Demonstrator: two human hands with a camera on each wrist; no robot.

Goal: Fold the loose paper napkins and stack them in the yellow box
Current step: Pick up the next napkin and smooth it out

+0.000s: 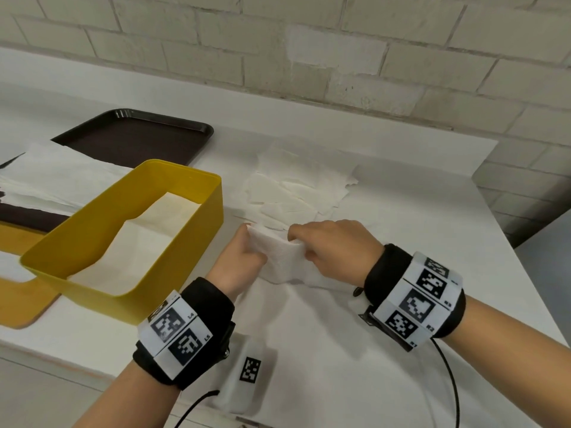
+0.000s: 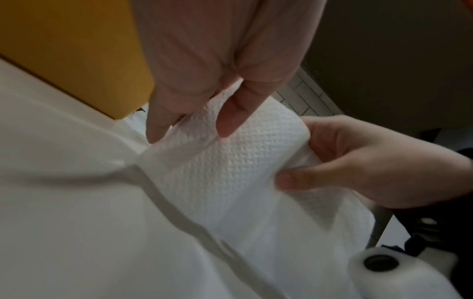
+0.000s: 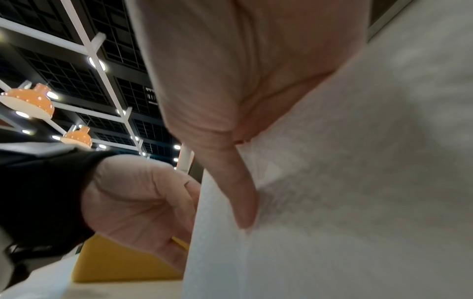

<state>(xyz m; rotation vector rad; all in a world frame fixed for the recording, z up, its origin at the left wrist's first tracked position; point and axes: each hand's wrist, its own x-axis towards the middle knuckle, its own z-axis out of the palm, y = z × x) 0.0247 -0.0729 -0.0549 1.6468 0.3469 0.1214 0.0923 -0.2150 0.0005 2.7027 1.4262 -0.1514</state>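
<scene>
A white embossed paper napkin point(image 1: 282, 257) is held between both hands just right of the yellow box point(image 1: 197, 211). My left hand point(image 1: 244, 254) grips its left end, thumb and fingers point(image 2: 227, 119) curled over the paper point(image 2: 225, 161). My right hand point(image 1: 321, 242) pinches the right end, thumb under and fingers on top point(image 2: 332, 161); the right wrist view shows its thumb pressed on the sheet point(image 3: 332, 192). The lower part of the napkin drapes onto the table. Folded white napkins point(image 1: 136, 245) lie inside the yellow box. A loose pile of napkins point(image 1: 296, 186) lies beyond the hands.
A dark brown tray point(image 1: 139, 134) sits at the back left with white paper sheets point(image 1: 55, 177) over it. An orange board point(image 1: 18, 291) lies left of the box. A white block with a square marker point(image 1: 247, 372) sits by the near table edge. Brick wall behind.
</scene>
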